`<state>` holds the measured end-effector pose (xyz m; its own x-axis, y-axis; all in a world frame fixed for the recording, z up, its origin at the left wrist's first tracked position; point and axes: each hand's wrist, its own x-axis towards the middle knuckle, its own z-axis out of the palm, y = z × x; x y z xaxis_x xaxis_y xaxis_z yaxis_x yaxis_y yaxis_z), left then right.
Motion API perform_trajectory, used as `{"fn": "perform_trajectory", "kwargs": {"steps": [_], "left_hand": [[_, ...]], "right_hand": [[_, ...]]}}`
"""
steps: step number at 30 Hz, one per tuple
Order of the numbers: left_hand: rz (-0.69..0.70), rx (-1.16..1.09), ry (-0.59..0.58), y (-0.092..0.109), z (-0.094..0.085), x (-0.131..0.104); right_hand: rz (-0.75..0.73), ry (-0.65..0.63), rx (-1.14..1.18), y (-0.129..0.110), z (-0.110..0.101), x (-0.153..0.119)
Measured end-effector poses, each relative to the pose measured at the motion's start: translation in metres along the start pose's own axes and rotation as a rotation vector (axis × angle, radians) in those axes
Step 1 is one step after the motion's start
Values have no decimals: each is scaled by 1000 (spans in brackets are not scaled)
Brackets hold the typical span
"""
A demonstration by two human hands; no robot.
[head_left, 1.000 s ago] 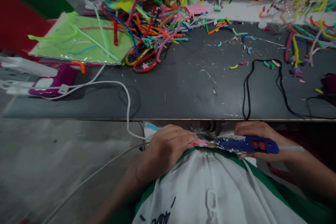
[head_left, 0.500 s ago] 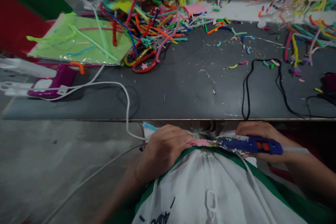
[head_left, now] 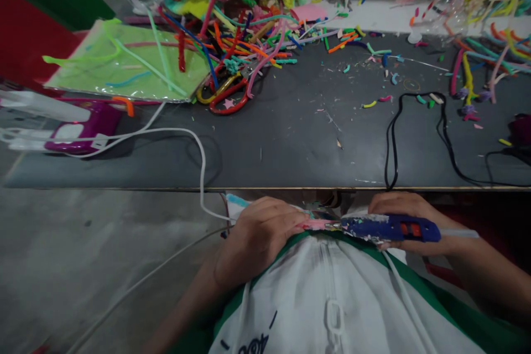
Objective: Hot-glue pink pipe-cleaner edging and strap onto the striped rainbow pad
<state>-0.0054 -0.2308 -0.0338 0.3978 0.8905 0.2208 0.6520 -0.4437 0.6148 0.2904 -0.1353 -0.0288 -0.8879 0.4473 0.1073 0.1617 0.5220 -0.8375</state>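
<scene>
My right hand [head_left: 406,207] is closed around a blue hot glue gun [head_left: 369,228], smeared with whitish residue. A pale glue stick [head_left: 460,233] sticks out of its back end, and its metal nozzle points left. At the nozzle's tip is a pink fuzzy piece [head_left: 314,224], its left part hidden under my left hand [head_left: 265,238]. The fingers of that hand are closed on the pink piece. Both hands are at my lap, below the table's front edge. Whether the nozzle touches the piece or is just above it, I cannot tell.
On the dark table [head_left: 290,149] lie many coloured pipe cleaners [head_left: 244,47], red-handled scissors [head_left: 228,100] and a green plastic-covered packet [head_left: 136,66]. A purple power adapter [head_left: 89,130] has a white cable [head_left: 194,135] running over the edge. A black cord [head_left: 392,144] loops at right.
My right hand has shifted the glue gun slightly left, so its metal nozzle now shows over the pink piece. My left hand has stayed almost still.
</scene>
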Motion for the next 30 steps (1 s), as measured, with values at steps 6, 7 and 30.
{"fn": "perform_trajectory", "kwargs": {"steps": [6, 7, 30], "left_hand": [[13, -2, 11, -3, 2, 0], [12, -4, 13, -3, 3, 0], [-139, -117, 379, 5, -20, -2]], "right_hand": [[-11, 8, 43, 1, -1, 1], [-10, 4, 44, 1, 0, 2], [360, 167, -1069, 38, -99, 70]]}}
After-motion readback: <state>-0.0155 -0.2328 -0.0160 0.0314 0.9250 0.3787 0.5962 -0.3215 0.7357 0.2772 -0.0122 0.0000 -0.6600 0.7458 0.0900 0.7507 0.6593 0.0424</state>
